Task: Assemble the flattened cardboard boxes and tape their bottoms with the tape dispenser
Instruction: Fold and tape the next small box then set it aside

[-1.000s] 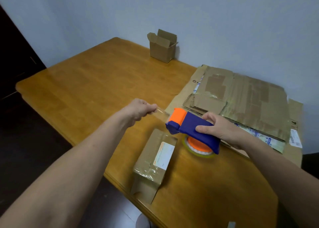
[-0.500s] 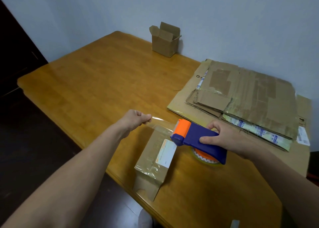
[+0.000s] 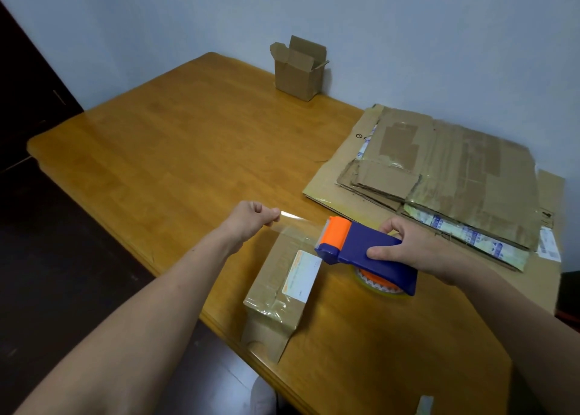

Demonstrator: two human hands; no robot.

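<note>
Left hand [image 3: 251, 218] pinches the clear tape [image 3: 298, 226] end, stretched from the tape dispenser [image 3: 364, 254]. Right hand [image 3: 417, 248] grips the dispenser above the cardboard box [image 3: 276, 295] at frame centre.

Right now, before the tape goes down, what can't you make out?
Head view only:
- Print on the label of the box: too small, blurred.
- The tape roll: mostly under the tape dispenser and right hand.
- Whether the clear tape from the left hand touches the box: see-through, glare.
- Inside of the small open box: behind its own walls.
- A pale object: cut by the bottom edge.
</note>
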